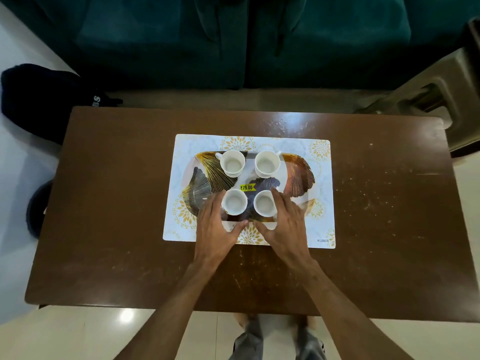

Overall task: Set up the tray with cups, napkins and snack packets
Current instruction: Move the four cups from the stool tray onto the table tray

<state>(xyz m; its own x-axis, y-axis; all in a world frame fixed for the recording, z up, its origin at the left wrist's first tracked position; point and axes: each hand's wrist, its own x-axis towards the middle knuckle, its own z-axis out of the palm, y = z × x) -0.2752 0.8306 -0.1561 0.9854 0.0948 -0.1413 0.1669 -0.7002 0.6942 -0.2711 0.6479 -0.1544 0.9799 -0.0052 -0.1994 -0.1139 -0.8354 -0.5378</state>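
Observation:
An oval tray with a leaf pattern and a yellow price sticker lies on a white floral placemat. Four empty white cups stand on it: far-left cup, far-right cup, near-left cup and near-right cup. My left hand rests at the tray's near edge, its fingers spread along the left side of the near-left cup. My right hand mirrors it, with fingers against the right side of the near-right cup. Both thumbs point inward below the cups. Neither hand wraps a cup.
The placemat sits mid-way on a scratched brown table. A teal sofa runs behind it, a dark bag lies on the floor at far left, and a brown plastic chair stands at far right.

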